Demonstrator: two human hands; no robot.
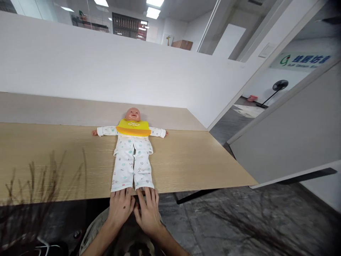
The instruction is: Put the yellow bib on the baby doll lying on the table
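Observation:
A baby doll (133,114) lies face up on the wooden table with its arms stretched out sideways. It wears a yellow silicone bib (133,127), a white patterned top (107,130) and matching trousers (123,169). My left hand (119,207) rests at the table's front edge, its fingertips meeting the hem of the trouser leg on the left. Beside it, my right hand (148,212) has its fingertips at the other leg's hem. Both hands have their fingers stretched out. Whether any fingertips are tucked under the cloth is hard to tell, and the doll's feet are hidden.
The table (191,160) runs along a white partition (106,67) with glass above it. To the right, a grey panel (293,131) stands by a doorway, and a fan (280,85) is visible beyond. Dark blurred strands cross the lower corners.

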